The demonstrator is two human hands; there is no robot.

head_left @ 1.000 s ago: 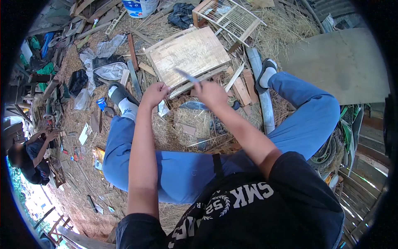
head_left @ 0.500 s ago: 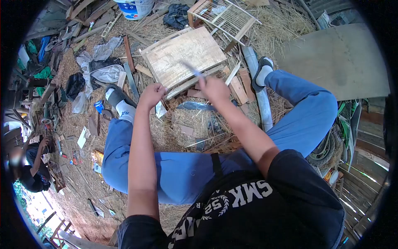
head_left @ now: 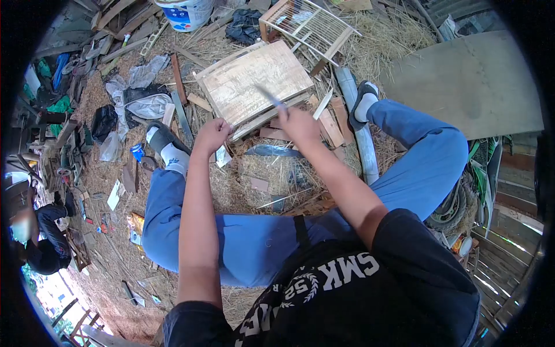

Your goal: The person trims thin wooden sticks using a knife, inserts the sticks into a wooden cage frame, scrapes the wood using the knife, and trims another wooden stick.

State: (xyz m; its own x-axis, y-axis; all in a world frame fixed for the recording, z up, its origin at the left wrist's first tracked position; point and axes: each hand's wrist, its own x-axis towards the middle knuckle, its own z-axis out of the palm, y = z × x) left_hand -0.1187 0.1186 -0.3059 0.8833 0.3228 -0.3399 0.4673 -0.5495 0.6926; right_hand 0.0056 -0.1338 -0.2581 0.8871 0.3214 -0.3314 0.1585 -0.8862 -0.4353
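A low wooden work board [head_left: 254, 72] lies in front of me between my feet. My right hand [head_left: 300, 126] is wrapped round a knife [head_left: 267, 93]; its blade points forward and left over the board's near part. My left hand [head_left: 213, 137] is closed in a fist beside the board's near left corner. Anything inside that fist is hidden or too small to name. Wood offcuts [head_left: 332, 127] lie near my right hand, and a strip of dark plastic [head_left: 273, 150] is on the ground below the board.
A slatted wooden cage [head_left: 309, 26] stands behind the board, with a white bucket [head_left: 188, 13] farther left. A grey pipe [head_left: 359, 133] lies beside my right foot. A large flat sheet [head_left: 468, 87] covers the right side. Another person [head_left: 43, 237] sits far left.
My hands and the knife stay almost in place, with only a slight shift. The other person at the far left has changed posture. The whole view has shifted slightly.
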